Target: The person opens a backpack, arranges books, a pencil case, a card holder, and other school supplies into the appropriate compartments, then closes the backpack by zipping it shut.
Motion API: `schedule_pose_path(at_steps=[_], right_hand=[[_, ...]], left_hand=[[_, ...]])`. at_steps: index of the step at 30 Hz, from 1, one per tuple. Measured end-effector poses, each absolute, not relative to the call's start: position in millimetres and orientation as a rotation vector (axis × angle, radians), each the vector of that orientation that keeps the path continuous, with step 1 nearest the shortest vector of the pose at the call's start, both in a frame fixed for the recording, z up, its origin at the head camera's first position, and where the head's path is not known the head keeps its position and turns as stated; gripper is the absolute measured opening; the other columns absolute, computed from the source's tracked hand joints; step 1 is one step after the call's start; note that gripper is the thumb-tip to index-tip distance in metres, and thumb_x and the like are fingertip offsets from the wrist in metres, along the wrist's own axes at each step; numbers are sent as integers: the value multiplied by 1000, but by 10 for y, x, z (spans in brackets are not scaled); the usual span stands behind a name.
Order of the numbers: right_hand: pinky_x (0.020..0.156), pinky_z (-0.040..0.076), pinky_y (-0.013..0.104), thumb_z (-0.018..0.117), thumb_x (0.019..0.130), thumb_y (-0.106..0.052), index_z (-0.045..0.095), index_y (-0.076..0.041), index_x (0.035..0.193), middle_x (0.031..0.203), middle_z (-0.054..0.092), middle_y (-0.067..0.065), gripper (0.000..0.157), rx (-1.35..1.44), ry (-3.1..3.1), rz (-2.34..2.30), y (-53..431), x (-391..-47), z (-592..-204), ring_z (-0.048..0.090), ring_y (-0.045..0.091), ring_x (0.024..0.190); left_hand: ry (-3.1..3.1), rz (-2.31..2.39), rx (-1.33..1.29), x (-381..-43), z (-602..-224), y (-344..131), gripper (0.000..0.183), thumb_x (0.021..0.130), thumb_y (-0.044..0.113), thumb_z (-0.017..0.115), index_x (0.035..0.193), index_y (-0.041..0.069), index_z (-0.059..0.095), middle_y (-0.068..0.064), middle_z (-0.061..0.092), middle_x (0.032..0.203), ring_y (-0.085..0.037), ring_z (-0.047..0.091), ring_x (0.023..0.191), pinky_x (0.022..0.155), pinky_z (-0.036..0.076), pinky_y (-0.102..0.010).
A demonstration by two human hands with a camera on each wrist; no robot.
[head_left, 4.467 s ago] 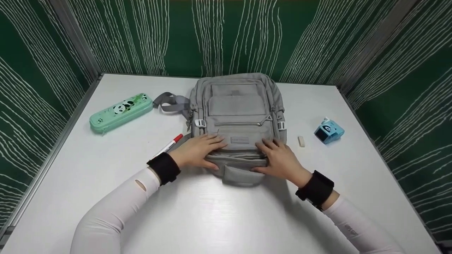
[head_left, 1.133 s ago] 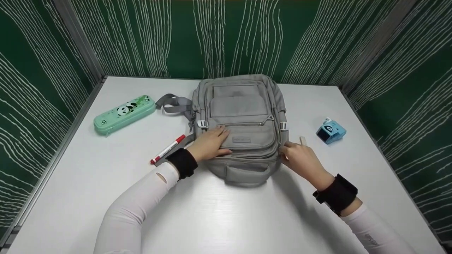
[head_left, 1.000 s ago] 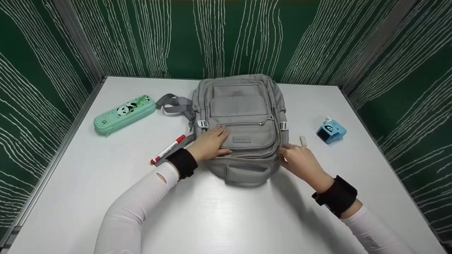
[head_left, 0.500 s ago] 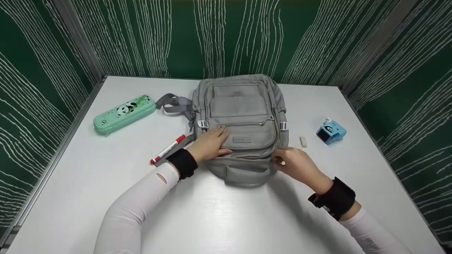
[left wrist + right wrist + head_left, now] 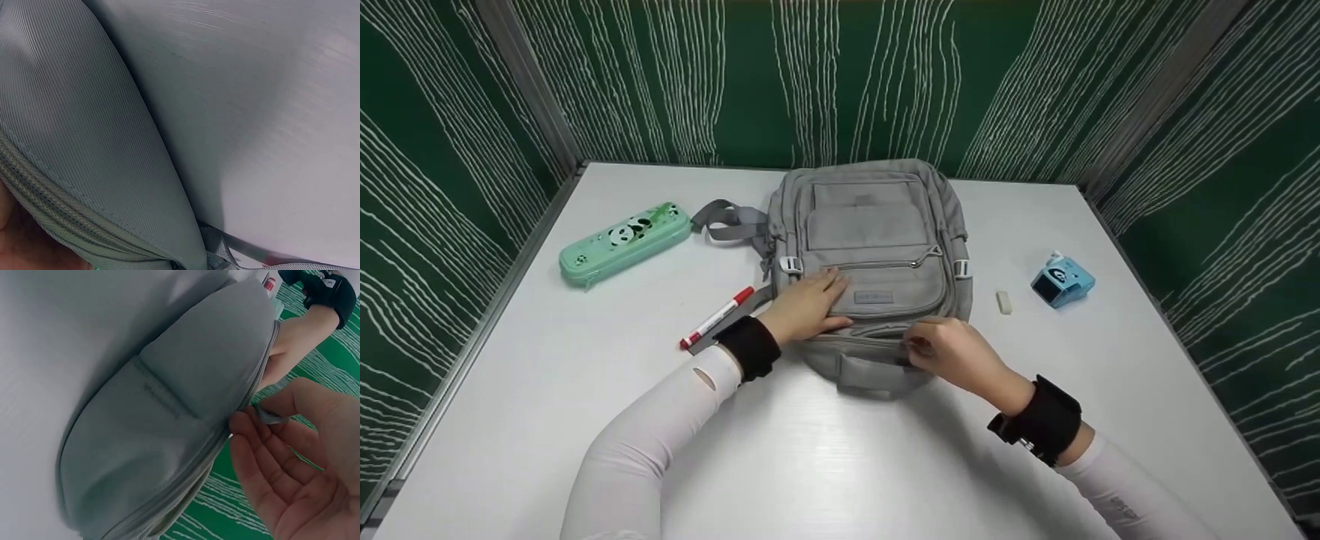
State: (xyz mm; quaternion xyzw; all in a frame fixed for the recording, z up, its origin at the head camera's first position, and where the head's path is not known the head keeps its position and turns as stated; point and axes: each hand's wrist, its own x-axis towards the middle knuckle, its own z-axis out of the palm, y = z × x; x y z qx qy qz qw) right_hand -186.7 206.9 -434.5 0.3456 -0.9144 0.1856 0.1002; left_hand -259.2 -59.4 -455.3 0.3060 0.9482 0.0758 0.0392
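Observation:
A grey backpack (image 5: 862, 225) lies front side up on the white table, its carry handle (image 5: 874, 373) toward the person. My left hand (image 5: 804, 307) rests on the lower left of its front, fingers stretched over the fabric. At the top edge of the bag, my right hand (image 5: 956, 352) pinches a small grey zipper pull (image 5: 270, 417) between thumb and forefinger. The right wrist view shows the zip's edges (image 5: 183, 506) standing apart below that hand. Zipper teeth (image 5: 39, 188) run along the seam in the left wrist view, where only a dark bit of the left hand shows.
A green panda pencil case (image 5: 624, 244) and a red-and-white marker (image 5: 716, 318) lie left of the bag, near a loose grey strap (image 5: 731, 221). To the right are a small whitish eraser-like block (image 5: 1003, 302) and a blue panda-printed box-shaped thing (image 5: 1063, 281).
Earlier both hands lay spread on the bag. The right hand went to its right side, then slid along the zip toward the middle of the top edge. The left hand has lately stayed still.

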Motion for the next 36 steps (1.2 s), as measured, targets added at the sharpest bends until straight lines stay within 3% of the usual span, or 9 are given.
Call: schedule_pose_path(at_steps=[6,15,24,32,36], right_hand=[[65,56,30,74,79,4,75,-6,92,81,71,4,17,1068,-2619,547,1863,-1878,-4408,65,14,73],[67,58,32,75,81,0,75,-8,94,84,71,4,15,1104,-2612,505,1699,-1867,-4449,69,17,75],[69,59,35,75,82,0,74,-7,96,86,73,3,16,1111,-2611,559,1738,-1862,-4457,70,18,78],[70,60,34,76,81,1,75,-7,97,88,74,4,18,1114,-2591,563,1763,-1858,-4468,72,18,79],[70,61,34,76,82,1,75,-7,98,90,75,5,18,1109,-2594,566,1780,-1860,-4460,73,18,80]], left_hand=[[2904,253,947,-2586,-4544,-613,80,102,53,54,160,2,31,-24,29,167,-40,29,156,128,29,-52],[2908,299,945,-2615,-4568,-620,81,101,55,55,160,4,32,-23,30,167,-40,31,156,127,31,-52],[2819,392,1104,-2655,-4579,-876,77,101,58,53,161,14,34,-17,26,170,-35,29,158,129,28,-51],[2751,211,1310,-2601,-4659,-1141,108,80,74,70,163,17,29,-10,22,173,-32,22,161,132,22,-50],[2774,149,1354,-2595,-4676,-1113,110,79,73,71,163,17,28,-11,23,172,-32,24,160,131,24,-48]])
